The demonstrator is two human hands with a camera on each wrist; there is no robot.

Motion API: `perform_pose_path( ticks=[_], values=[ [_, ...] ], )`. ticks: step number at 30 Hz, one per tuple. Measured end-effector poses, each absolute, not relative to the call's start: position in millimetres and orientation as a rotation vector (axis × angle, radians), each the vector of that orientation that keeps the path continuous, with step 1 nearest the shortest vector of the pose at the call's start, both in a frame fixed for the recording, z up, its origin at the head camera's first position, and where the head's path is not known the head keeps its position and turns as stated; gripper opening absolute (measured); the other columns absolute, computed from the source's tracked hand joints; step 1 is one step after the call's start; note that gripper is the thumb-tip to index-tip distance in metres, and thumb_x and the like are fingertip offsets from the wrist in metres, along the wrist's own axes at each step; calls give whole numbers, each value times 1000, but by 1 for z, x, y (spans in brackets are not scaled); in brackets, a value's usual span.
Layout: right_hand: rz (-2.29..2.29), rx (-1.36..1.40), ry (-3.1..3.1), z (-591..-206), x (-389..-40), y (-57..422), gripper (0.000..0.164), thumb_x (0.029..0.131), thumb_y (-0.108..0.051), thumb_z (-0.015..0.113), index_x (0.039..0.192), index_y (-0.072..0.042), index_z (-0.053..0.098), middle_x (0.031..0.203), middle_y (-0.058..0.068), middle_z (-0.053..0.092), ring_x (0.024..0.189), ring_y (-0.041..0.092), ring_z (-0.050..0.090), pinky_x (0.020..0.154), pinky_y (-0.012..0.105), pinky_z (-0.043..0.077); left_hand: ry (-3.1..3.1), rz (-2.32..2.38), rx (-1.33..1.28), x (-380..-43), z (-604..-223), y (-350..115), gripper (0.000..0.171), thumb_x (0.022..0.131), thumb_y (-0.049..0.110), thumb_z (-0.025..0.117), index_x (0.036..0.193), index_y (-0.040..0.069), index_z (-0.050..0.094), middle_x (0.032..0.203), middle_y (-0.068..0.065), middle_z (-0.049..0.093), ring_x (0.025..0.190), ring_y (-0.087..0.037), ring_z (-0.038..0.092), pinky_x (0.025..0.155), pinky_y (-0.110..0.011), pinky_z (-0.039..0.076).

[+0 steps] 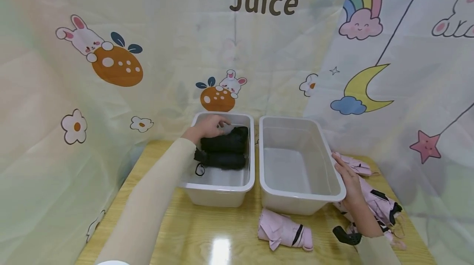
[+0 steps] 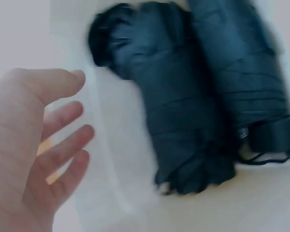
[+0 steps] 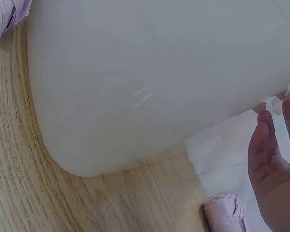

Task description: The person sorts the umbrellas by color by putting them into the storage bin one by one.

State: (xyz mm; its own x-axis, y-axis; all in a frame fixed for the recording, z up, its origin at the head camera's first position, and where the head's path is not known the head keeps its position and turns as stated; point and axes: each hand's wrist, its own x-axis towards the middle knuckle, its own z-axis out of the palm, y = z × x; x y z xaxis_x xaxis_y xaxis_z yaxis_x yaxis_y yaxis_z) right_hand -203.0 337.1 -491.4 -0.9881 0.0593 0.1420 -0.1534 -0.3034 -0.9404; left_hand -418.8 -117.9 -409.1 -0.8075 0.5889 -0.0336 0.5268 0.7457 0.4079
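Two folded black umbrellas, one [image 1: 224, 143] behind the other [image 1: 226, 161], lie side by side in the left white bin [image 1: 218, 188]. My left hand [image 1: 210, 126] is inside that bin at its back left, with loosely bent fingers. In the left wrist view a gap shows between this hand [image 2: 53, 130] and the nearer umbrella [image 2: 179, 101]; nothing is in its grasp. My right hand [image 1: 349, 180] rests its extended fingers against the outer right rim of the right white bin [image 1: 301, 197]. The right wrist view shows those fingertips at the rim.
A folded pink umbrella [image 1: 284, 232] lies on the wooden table [image 1: 192, 232] in front of the right bin. Several more pink folded umbrellas [image 1: 379, 200] are piled right of it, near a black curved handle [image 1: 347, 236]. A printed cloth [image 1: 166, 51] hangs behind the bins.
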Motion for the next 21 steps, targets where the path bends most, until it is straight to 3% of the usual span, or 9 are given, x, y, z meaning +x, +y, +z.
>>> perform_pose_path(
  ticks=[3, 6, 12, 18, 21],
  values=[
    [2417, 101, -1799, -491, -202, 338, 47, 104, -18, 46, 150, -15, 37, 161, -4, 16, 111, 4, 57, 81, 23, 51, 2774, 641, 870, -410, -389, -129, 34, 95, 12, 61, 129, 10, 62, 118, -10, 64, 107, -24, 59, 89, -39, 49],
    [2409, 77, -1817, -491, -201, 337, 48, 104, -20, 46, 151, -15, 35, 160, -5, 18, 112, 2, 56, 81, 22, 50, 2775, 686, 856, -400, -368, -146, 33, 96, 13, 60, 128, 6, 62, 118, -15, 64, 107, -28, 59, 86, -41, 50],
    [2414, 88, -1839, -491, -202, 337, 51, 104, -21, 46, 152, -15, 32, 159, -5, 20, 110, 3, 56, 81, 23, 50, 2734, 834, 861, -371, -346, -193, 35, 97, 9, 58, 131, 0, 57, 131, -21, 53, 119, -38, 50, 95, -50, 43],
    [2404, 78, -1881, -488, -201, 339, 52, 104, -20, 47, 153, -12, 30, 160, -3, 16, 107, 5, 58, 78, 25, 52, 2763, 879, 783, -337, -361, -231, 44, 97, 18, 60, 138, 5, 51, 142, -18, 45, 120, -43, 51, 94, -56, 42],
    [2387, 54, -1892, -486, -199, 341, 53, 103, -21, 48, 152, -12, 30, 160, -2, 17, 106, 4, 59, 78, 24, 52, 2753, 1008, 795, -323, -378, -234, 46, 97, 18, 60, 139, 3, 49, 145, -19, 41, 120, -47, 49, 93, -57, 42]
  ],
)
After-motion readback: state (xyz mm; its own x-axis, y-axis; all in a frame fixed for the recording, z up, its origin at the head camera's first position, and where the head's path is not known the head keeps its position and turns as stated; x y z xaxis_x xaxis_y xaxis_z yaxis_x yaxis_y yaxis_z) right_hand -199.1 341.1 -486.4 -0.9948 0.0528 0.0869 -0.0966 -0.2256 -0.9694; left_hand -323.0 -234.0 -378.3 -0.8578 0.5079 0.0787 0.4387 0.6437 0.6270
